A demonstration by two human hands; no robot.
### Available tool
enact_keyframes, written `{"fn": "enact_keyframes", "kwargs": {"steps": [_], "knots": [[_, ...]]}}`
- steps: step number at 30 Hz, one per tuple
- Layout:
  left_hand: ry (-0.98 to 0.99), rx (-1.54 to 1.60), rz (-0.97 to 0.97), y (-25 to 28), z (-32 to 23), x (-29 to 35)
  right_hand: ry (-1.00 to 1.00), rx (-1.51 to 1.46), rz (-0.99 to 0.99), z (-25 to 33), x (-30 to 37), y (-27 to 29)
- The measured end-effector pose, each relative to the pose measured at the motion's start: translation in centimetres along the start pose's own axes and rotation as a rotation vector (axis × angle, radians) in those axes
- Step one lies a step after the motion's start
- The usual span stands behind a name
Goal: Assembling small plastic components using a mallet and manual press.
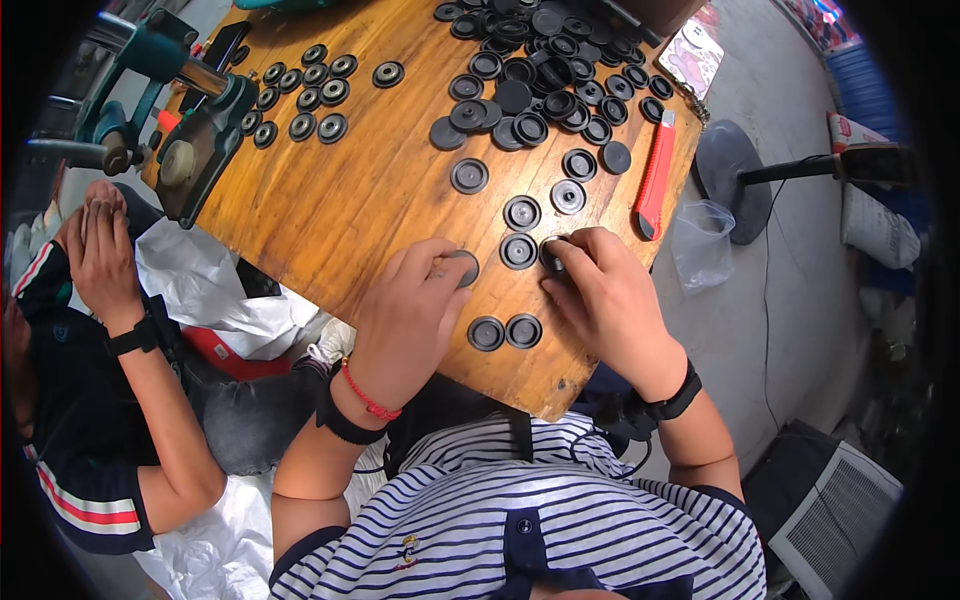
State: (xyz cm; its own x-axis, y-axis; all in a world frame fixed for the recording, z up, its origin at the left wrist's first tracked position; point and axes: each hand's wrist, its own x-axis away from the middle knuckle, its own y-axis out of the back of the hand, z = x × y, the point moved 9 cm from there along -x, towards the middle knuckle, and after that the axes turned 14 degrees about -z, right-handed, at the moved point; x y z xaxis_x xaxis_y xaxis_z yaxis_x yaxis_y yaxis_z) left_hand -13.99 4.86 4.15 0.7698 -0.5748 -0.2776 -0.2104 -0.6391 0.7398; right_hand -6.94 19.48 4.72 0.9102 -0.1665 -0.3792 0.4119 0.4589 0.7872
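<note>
My left hand (412, 305) pinches a round black plastic cap (464, 267) between thumb and fingers, just above the wooden table (330, 220). To its right, my right hand (605, 290) has its fingertips closed on another black cap (551, 254), largely covered by the fingers. Between the hands lies a rimmed black cap (518, 251), and one more cap (521, 212) is right behind it. Two caps sit side by side nearer to me, a left one (486, 333) and a right one (524, 330).
Loose black caps (513, 97) are heaped at the back. Caps with metal centres (308, 99) stand grouped at back left, near a green hand press (195, 150). A red utility knife (656, 180) lies along the right edge. A co-worker's hand (103, 265) is at left.
</note>
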Motion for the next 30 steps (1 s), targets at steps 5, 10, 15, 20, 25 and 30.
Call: {"fn": "enact_keyframes", "kwargs": {"steps": [5,10,15,20,25,30], "knots": [[0.069,0.089,0.170,-1.0,1.9,-0.6,0.049,-0.022,0.028,0.4,0.5,-0.2],[0.013,-0.045,0.108,1.5,1.5,-2.2,0.073,-0.030,0.026,-0.2,-0.3,0.7],[-0.141,0.283,0.417,-0.6,-3.6,-2.6,0.030,0.002,-0.070,-2.6,-1.7,1.8],[-0.419,-0.200,0.238,-3.8,-3.7,-4.2,0.088,0.105,-0.060,-2.3,-2.5,1.6],[-0.331,-0.142,0.366,-4.8,-2.7,-2.8,0.151,0.091,-0.008,-1.8,-2.3,0.7],[-0.373,-0.155,0.358,-4.5,-3.4,0.3,0.223,0.131,0.019,-2.0,-2.2,0.2]]}}
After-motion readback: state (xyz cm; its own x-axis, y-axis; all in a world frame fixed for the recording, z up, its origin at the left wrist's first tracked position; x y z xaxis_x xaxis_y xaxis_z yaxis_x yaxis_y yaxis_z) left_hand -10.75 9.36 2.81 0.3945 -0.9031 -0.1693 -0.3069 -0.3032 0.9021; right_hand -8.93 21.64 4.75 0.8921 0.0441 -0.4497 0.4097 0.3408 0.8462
